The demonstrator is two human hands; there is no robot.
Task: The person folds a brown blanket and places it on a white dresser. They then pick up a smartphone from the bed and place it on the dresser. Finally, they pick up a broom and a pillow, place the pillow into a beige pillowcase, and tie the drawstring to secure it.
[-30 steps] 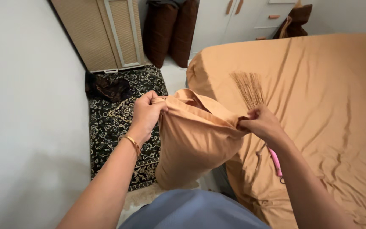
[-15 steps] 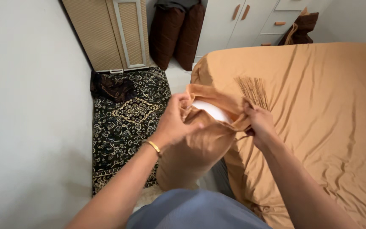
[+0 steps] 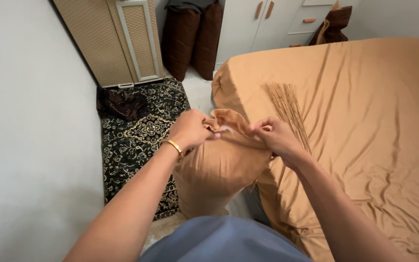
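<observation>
While hands (image 3: 233,133) pinch, plump tan pillowcase (image 3: 219,170), bunched, creased.

The light is soft and even, quite bright, and no lamp or window shows. The white wall (image 3: 30,131) at the left grows a little grey toward the bottom. Only gentle shadows lie in the folds of the orange bed sheet (image 3: 364,126) and under the pillow (image 3: 219,170). There is no glare. The lens bends straight lines at the edges. The hands are slightly blurred.
</observation>
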